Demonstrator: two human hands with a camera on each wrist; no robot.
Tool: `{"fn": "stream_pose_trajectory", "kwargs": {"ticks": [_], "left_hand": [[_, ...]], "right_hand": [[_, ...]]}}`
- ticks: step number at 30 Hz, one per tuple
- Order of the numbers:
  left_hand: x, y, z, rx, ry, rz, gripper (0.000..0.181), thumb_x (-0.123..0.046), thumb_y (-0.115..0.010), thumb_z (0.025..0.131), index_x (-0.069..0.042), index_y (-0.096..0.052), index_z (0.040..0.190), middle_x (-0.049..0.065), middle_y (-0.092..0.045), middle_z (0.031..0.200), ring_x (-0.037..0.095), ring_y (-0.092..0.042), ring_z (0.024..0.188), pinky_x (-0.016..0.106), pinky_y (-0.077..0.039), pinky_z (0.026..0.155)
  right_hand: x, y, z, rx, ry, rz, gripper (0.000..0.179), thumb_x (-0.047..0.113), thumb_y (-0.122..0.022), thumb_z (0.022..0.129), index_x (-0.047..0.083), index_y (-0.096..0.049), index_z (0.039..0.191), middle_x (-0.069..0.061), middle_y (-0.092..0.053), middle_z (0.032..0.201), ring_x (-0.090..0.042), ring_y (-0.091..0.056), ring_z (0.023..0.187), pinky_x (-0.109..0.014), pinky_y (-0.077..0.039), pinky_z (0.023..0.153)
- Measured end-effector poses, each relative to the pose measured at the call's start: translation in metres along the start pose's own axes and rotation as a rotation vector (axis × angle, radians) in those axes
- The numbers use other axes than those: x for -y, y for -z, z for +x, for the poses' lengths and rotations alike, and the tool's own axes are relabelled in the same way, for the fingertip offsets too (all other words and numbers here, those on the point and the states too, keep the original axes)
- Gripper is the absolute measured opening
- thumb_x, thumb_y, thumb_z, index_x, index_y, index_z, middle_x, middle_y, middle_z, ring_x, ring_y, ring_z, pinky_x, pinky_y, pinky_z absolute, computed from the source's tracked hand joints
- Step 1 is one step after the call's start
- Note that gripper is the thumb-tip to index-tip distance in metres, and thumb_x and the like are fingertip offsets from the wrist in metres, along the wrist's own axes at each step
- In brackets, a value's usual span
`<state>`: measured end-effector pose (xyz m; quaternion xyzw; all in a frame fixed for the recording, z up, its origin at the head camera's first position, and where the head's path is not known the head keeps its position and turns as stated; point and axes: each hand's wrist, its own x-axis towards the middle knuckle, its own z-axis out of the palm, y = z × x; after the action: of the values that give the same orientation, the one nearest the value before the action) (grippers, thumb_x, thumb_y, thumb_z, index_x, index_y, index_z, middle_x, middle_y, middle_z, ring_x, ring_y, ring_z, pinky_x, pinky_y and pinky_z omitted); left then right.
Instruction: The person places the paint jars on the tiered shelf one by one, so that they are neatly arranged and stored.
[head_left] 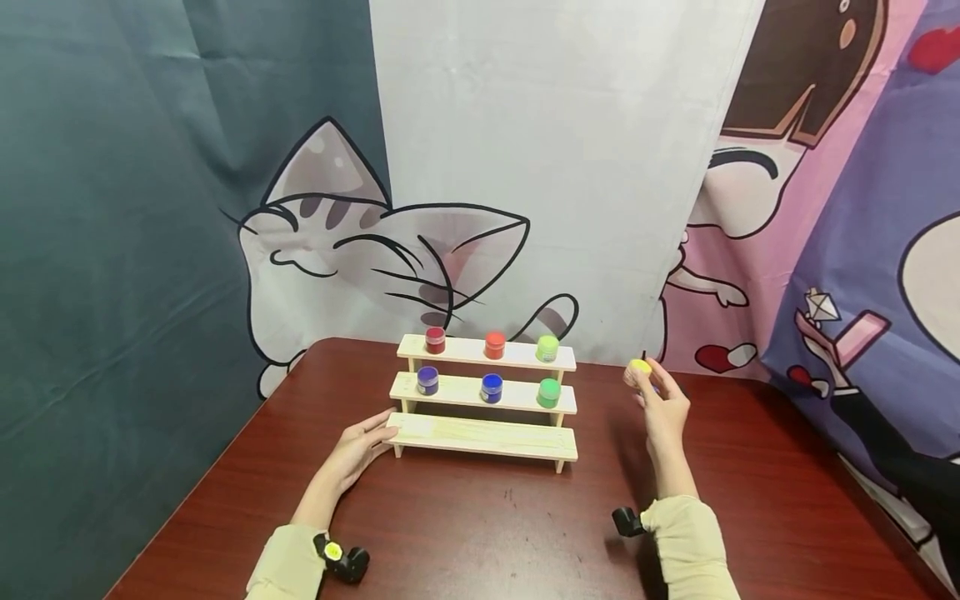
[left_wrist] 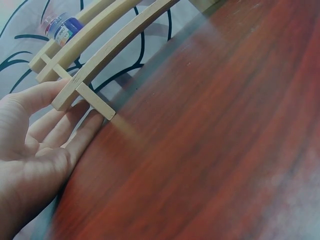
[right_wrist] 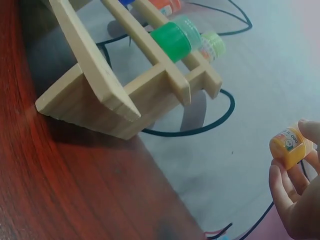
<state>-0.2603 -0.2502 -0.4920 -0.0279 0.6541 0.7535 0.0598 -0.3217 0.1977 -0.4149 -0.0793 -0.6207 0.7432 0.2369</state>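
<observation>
Starting at the left, I have the left hand (head_left: 358,452) at the left end of the wooden stand (head_left: 483,437), its fingers closed round the end of the bottom tier, near the leg; I judge that this hold steadies the stand. There is one stand with three tiers, standing towards the far edge of the table (head_left: 465,542).

Near the left ends of the upper two tiers I count two jars: a dark red jar (head_left: 435,340) on the top tier and a purple jar (head_left: 427,381) on the middle one. Around the midpoints come two more, an orange-red jar (head_left: 495,345) above and a blue jar (head_left: 491,388) below. Towards the right ends sit a light green jar (head_left: 547,348) on top and a green jar (head_left: 549,392) on the middle tier. That makes six, three per tier, spaced apart, probably so each shows clearly.

Furthest right, beyond the stand's right end, I see the right hand (head_left: 663,408) raised over the table near its far edge. Its fingers pinch a seventh, the yellow jar (right_wrist: 290,147), by its side; the light fingertip hold seems meant to leave much of the small jar uncovered.
</observation>
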Motion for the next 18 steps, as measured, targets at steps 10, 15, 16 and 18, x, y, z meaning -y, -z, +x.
{"fn": "stream_pose_trajectory", "kwargs": {"ticks": [10,15,16,18], "left_hand": [[-0.001,-0.001,0.001,0.0,-0.012,-0.001,0.061,-0.009,-0.055,0.097,0.004,-0.029,0.151,0.027,-0.032,0.154,-0.005,-0.06,0.101,0.016,-0.05,0.09],[-0.001,-0.002,0.001,-0.003,-0.009,0.002,0.06,-0.008,-0.054,0.097,0.004,-0.03,0.151,0.028,-0.033,0.153,-0.004,-0.061,0.101,0.017,-0.05,0.09],[-0.001,-0.002,0.001,-0.004,-0.009,0.003,0.06,-0.007,-0.054,0.097,0.004,-0.03,0.15,0.028,-0.032,0.153,-0.004,-0.06,0.101,0.017,-0.05,0.09],[0.0,-0.001,0.0,-0.012,-0.008,-0.002,0.059,-0.007,-0.054,0.097,0.004,-0.03,0.15,0.028,-0.033,0.153,-0.003,-0.061,0.1,0.017,-0.051,0.09]], "right_hand": [[0.021,-0.01,-0.009,0.069,0.087,-0.031,0.041,0.014,-0.072,0.088,0.005,-0.064,0.127,0.021,-0.069,0.086,0.007,-0.065,0.074,-0.01,-0.053,0.064],[0.028,-0.013,-0.015,0.08,0.088,-0.004,0.041,0.011,-0.07,0.089,0.001,-0.063,0.128,0.017,-0.069,0.087,0.005,-0.066,0.074,-0.012,-0.055,0.065],[0.029,-0.014,-0.016,0.085,0.087,0.0,0.041,0.011,-0.07,0.089,0.0,-0.062,0.128,0.017,-0.069,0.086,0.005,-0.065,0.075,-0.012,-0.055,0.066],[0.031,-0.017,-0.018,0.097,0.081,0.004,0.042,0.01,-0.069,0.09,-0.001,-0.061,0.129,0.016,-0.068,0.086,0.005,-0.065,0.075,-0.012,-0.055,0.066]]}}
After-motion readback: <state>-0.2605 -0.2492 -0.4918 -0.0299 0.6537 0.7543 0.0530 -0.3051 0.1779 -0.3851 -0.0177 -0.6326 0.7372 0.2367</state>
